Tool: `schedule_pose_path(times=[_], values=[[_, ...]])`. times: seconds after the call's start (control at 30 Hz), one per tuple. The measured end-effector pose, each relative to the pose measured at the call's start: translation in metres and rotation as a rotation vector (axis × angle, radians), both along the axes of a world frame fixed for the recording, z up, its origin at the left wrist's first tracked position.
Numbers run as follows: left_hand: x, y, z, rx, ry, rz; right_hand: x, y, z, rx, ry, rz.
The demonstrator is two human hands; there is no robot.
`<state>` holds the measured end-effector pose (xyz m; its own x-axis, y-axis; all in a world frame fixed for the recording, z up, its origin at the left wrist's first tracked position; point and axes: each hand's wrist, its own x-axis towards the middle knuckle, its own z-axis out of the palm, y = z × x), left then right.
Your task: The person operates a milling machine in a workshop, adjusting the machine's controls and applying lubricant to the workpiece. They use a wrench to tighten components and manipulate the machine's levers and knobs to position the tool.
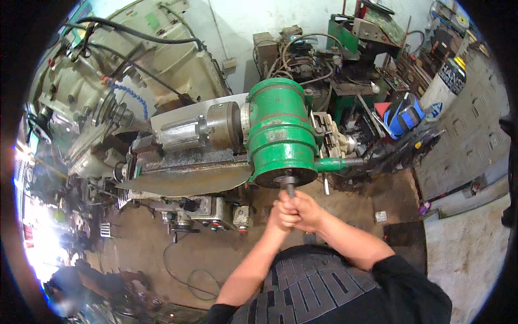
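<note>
In front of me a dark metal bar (290, 186) sticks out toward me from the near end of a big green cylindrical housing (283, 127). My left hand (278, 217) and my right hand (306, 211) are closed together around the near part of this bar, fingers overlapping. They hide its lower end, and how the bar joins the housing is not clear. Left of the housing, and against it, is a grey steel cylinder (222, 125) on a lathe-like machine. A curved metal sheet (189, 182) runs along the machine's near side.
A green pipe (332, 164) juts right from the housing's lower side. A blue and black helmet-like object (403, 116) and a gas cylinder (447, 82) stand at the right, before grey lockers (464, 121). A thin hose (191, 281) lies on the floor. A blurred person (89, 286) is at lower left.
</note>
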<state>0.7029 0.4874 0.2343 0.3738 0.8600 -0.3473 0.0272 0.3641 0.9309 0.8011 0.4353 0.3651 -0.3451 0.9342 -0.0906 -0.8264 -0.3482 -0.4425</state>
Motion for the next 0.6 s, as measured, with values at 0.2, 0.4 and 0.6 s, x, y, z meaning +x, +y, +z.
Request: schedule_pose_path(times=[0.2,0.4,0.6], values=[[-0.053,0.006,0.081,0.157,0.492,-0.277,0.057,-0.040,-0.014,-0.134,-0.334,-0.035],[-0.046,-0.001,0.157,-0.218,-0.057,-0.232,0.094,-0.097,-0.022,-0.205,-1.219,-0.173],[0.011,-0.030,0.131,-0.193,-0.229,-0.364,0.153,-0.076,-0.024,-0.141,-1.567,-0.780]])
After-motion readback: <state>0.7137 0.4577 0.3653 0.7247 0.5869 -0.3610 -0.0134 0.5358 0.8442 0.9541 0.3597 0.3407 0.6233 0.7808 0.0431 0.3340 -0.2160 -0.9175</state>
